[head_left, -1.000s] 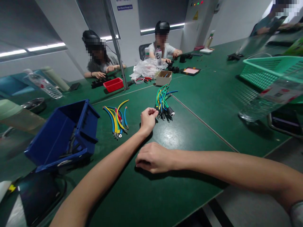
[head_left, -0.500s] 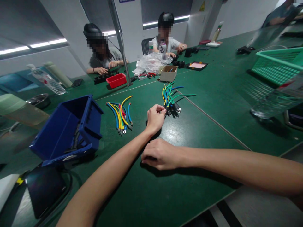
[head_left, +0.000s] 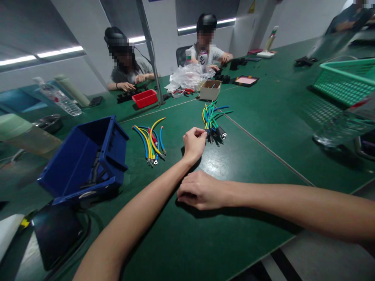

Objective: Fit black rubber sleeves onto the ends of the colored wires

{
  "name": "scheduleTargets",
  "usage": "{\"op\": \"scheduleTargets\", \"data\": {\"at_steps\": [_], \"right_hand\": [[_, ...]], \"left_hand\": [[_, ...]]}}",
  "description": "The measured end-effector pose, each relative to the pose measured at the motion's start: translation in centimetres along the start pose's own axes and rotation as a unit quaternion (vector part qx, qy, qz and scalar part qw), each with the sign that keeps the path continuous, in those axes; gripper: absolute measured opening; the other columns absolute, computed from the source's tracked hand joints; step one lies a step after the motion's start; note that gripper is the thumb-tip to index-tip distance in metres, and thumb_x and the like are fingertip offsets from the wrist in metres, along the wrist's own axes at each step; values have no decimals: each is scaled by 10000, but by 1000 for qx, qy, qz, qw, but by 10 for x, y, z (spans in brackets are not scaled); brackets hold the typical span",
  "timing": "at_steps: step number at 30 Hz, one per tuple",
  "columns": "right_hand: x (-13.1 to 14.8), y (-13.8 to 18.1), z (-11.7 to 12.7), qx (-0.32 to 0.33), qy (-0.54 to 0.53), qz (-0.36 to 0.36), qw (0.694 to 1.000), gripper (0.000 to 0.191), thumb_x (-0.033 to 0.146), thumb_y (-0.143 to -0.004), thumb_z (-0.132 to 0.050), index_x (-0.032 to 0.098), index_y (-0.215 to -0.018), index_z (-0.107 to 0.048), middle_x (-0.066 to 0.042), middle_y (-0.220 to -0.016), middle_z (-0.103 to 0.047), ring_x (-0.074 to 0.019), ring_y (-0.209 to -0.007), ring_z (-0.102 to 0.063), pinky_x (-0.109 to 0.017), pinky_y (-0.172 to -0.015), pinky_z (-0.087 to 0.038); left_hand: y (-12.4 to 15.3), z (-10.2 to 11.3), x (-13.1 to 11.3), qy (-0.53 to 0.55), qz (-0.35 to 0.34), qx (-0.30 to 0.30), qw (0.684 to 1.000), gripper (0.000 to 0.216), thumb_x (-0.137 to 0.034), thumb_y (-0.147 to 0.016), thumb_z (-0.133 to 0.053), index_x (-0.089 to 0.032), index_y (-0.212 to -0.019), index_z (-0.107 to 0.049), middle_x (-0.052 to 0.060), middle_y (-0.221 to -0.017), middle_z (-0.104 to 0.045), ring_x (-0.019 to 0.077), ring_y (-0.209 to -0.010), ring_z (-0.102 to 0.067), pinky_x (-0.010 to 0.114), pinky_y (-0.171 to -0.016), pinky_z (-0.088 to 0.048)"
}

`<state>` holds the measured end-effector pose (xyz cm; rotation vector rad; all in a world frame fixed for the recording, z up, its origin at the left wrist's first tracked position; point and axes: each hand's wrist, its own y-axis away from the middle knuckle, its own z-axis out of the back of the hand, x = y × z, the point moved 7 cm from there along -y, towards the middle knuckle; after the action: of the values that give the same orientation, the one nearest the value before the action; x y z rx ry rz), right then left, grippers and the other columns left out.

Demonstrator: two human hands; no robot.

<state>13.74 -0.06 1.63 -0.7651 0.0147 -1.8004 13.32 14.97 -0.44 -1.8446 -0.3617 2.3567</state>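
Observation:
My left hand [head_left: 193, 143] reaches forward over the green table [head_left: 205, 234] and pinches the near end of a bundle of green, yellow and blue wires with black sleeves [head_left: 213, 119]. My right hand [head_left: 199, 191] rests on the table close to me, fingers curled under, knuckles up; whether it holds anything is hidden. A second bunch of yellow, blue and red wires with ring terminals [head_left: 150, 141] lies to the left of my left hand.
A tilted blue bin [head_left: 84, 160] sits at the left, a dark device [head_left: 55, 234] in front of it. Farther back are a red tray [head_left: 144, 98], a cardboard box [head_left: 210, 90] and a plastic bag [head_left: 187, 78]. A green basket [head_left: 345, 80] stands right. Two people work opposite.
My left hand closed in on the near end of the green-yellow-blue bundle and the wires shifted slightly; a stray green wire swung back toward the bunch. The right hand stayed put.

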Motion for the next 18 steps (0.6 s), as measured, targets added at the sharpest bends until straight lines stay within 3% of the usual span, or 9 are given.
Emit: {"op": "scheduleTargets", "data": {"at_steps": [13,16,18], "right_hand": [[-2,0,0,-3,-6,-8,1000,115,184,-888,-569,138,-901,-673,-74,-806,-717,-160,-717,-651,-256,-646,-456],[-7,1,4,-24,-14,-25,999,105,163,-874,-572,146,-902,-671,-65,-806,-725,-141,-680,-647,-239,-624,-443],[-13,2,9,-49,-14,-44,998,113,195,-886,-570,149,-895,-673,-41,-725,-710,-121,-591,-611,-226,-573,-407]], "left_hand": [[4,-3,-8,-36,-49,40,997,49,-173,-765,-693,-186,-734,-729,43,-759,-733,162,-672,-622,297,-713,-447],[-3,12,-20,-22,-60,28,998,50,-165,-768,-693,-181,-731,-722,33,-731,-719,147,-654,-598,285,-686,-439],[-14,32,-38,-8,-84,15,996,38,-163,-771,-693,-168,-740,-715,33,-729,-706,135,-657,-588,274,-674,-438]]}}
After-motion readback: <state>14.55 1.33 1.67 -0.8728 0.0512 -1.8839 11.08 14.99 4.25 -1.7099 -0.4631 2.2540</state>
